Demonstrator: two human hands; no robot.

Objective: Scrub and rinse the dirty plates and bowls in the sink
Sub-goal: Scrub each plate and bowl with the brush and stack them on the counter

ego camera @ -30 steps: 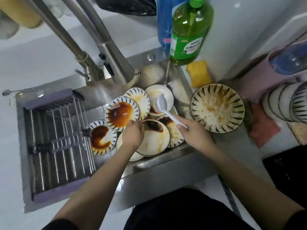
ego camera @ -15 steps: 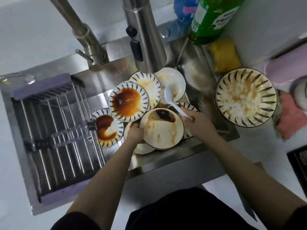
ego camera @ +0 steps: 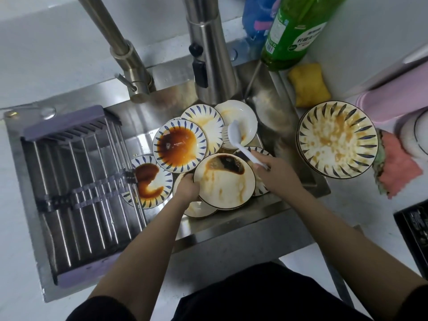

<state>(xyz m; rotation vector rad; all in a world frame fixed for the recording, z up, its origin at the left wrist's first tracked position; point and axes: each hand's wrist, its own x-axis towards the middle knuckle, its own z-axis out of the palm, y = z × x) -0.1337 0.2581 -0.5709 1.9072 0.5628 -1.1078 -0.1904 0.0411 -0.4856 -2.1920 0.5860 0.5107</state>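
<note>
Several dirty plates lie piled in the steel sink (ego camera: 273,107). My left hand (ego camera: 187,188) grips the left rim of a cream plate (ego camera: 225,181) streaked with dark sauce, tilted on top of the pile. My right hand (ego camera: 276,172) holds the handle of a white dish brush (ego camera: 235,135), whose head rests over a white plate (ego camera: 240,114) at the back. A blue-patterned plate (ego camera: 178,147) with a brown sauce pool sits left of it. Another sauced plate (ego camera: 150,181) lies by the rack.
A stained striped bowl (ego camera: 337,139) stands on the counter to the right. Two faucets (ego camera: 208,54) rise behind the sink. A drying rack (ego camera: 76,195) fills the sink's left half. Green soap bottle (ego camera: 296,28), yellow sponge (ego camera: 308,85) and pink cloth (ego camera: 398,170) sit at right.
The view has moved closer to the sink. My left hand took hold of the cream plate's rim and tilted it up. The brush stays in my right hand.
</note>
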